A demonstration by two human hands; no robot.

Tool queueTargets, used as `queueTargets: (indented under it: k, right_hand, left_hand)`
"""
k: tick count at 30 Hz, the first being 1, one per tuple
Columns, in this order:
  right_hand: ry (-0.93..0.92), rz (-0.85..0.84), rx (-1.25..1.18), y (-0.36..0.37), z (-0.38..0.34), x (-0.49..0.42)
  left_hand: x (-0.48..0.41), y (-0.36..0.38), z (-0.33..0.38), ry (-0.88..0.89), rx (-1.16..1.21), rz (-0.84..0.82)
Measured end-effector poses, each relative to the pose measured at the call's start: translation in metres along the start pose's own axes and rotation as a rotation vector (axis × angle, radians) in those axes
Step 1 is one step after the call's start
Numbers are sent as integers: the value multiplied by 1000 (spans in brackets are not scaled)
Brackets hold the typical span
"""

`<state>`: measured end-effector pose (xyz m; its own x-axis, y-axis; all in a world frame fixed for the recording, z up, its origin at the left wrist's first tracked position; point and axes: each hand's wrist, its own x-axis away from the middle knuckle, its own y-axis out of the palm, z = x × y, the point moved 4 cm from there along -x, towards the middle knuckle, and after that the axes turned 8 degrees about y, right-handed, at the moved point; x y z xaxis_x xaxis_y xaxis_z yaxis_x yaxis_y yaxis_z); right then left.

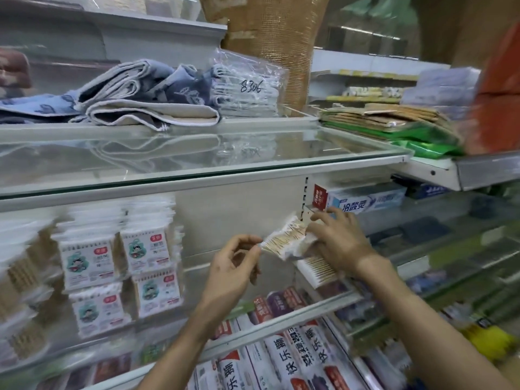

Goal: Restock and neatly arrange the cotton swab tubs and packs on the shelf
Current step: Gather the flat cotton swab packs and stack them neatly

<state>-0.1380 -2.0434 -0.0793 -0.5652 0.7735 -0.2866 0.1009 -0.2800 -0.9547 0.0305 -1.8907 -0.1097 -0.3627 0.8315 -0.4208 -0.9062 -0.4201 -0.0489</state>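
Observation:
A clear plastic pack of wooden cotton swabs (284,237) hangs in the air in front of the shelf's white back panel. My left hand (235,266) pinches its left corner. My right hand (342,242) grips its right end. Just below my right hand lies another swab pack (316,270) at the right end of the glass shelf (281,319). Several labelled swab packs (118,266) stand in stacked rows at the left of that shelf, blurred.
Folded towels (126,102) and a bagged bundle marked 8306 (247,88) lie on the glass shelf above. A toothpaste box (368,201) sits to the right behind my right hand. Toothpaste boxes (289,358) fill the shelf below.

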Motion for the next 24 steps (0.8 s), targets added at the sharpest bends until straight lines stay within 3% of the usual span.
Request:
queueTargets:
  k: [2,5,9,14,18,24]
  right_hand:
    - [18,-13,-190,-8,0,0]
    - [10,-152,-675,-22,-12,5]
    - [-79,-343,-1141,-43,-47,19]
    - [-82,-404,-1369,-37,-79,21]
    - [-78,-434,-1528,-27,-112,24]
    - [-167,-462,-1601,-18,-192,36]
  left_hand:
    - [-1,1,1,17,-129,-30]
    - [-2,-3,4,38,-214,-50]
    - [3,-12,12,45,-178,-76]
    - [21,-35,22,27,-116,38]
    - [38,-66,22,3,-85,248]
    - [81,-125,29,9,-112,436]
